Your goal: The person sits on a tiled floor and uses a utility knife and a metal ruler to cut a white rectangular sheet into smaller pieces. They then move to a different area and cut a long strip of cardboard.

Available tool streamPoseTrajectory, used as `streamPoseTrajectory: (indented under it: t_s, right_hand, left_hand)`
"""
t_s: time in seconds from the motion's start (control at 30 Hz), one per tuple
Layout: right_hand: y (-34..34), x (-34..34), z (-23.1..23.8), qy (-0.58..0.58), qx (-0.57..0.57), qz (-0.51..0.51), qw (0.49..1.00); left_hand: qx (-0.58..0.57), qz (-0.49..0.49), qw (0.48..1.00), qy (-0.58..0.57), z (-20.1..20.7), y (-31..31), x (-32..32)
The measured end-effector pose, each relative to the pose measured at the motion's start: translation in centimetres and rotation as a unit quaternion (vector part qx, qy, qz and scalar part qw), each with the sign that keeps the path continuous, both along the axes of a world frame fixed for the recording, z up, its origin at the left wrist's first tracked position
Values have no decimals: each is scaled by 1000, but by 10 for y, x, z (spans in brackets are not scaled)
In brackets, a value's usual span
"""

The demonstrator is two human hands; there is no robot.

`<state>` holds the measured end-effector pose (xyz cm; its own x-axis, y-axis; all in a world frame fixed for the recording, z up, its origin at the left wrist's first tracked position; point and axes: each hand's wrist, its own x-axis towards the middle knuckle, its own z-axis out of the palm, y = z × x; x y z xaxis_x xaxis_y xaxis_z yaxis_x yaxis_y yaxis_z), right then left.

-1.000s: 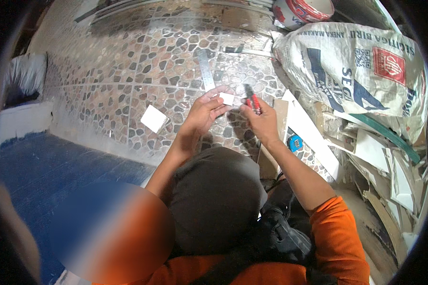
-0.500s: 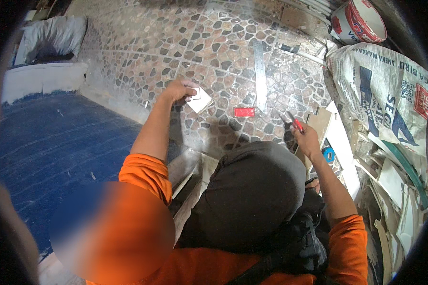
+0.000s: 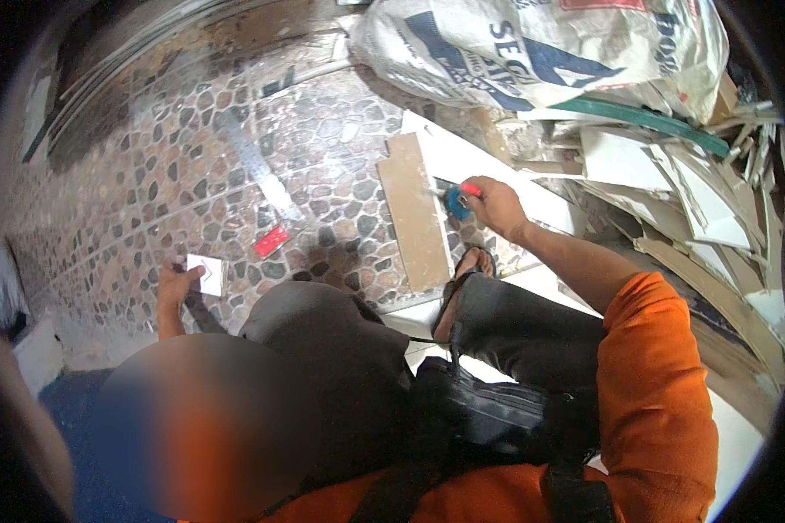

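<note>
My left hand (image 3: 179, 283) is closed on a small white square piece (image 3: 206, 275), its thumb lying on top. The piece has a dark angled mark and is held low over the pebble-patterned floor. In my right hand (image 3: 497, 209) is a slim red-handled tool (image 3: 471, 189), gripped between thumb and fingers; its tip is hard to make out. Right beside that hand, partly behind it, lies a round blue tape measure (image 3: 455, 206). A metal ruler (image 3: 264, 177) rests on the floor, with a red rectangular block (image 3: 272, 241) near its close end.
A brown board (image 3: 412, 209) and a long white panel (image 3: 488, 161) lie around my right hand. Broken board scraps (image 3: 689, 200) and a green strip (image 3: 641, 122) are heaped at the right. A printed white sack (image 3: 532, 52) stands at the far side. My sandalled foot (image 3: 467, 275) is close by.
The view has swung to the right. My right hand, still holding the red-handled tool, has moved from beside the ruler to the tape measure. My left hand keeps the white piece.
</note>
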<state>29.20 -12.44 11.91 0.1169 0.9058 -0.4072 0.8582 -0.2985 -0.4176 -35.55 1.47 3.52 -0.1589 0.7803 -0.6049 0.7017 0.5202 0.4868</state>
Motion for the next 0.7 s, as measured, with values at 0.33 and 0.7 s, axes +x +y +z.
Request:
streamPoseTrajectory:
  t_s: [0.33, 0.7]
  right_hand:
    - [-21, -46, -37, 10, -97, -371, 923]
    - [-6, -64, -1, -40, -45, -96, 994]
  left_hand:
    - [126, -178, 972, 83, -17, 4, 17]
    - [251, -226, 941, 7, 36, -35, 225]
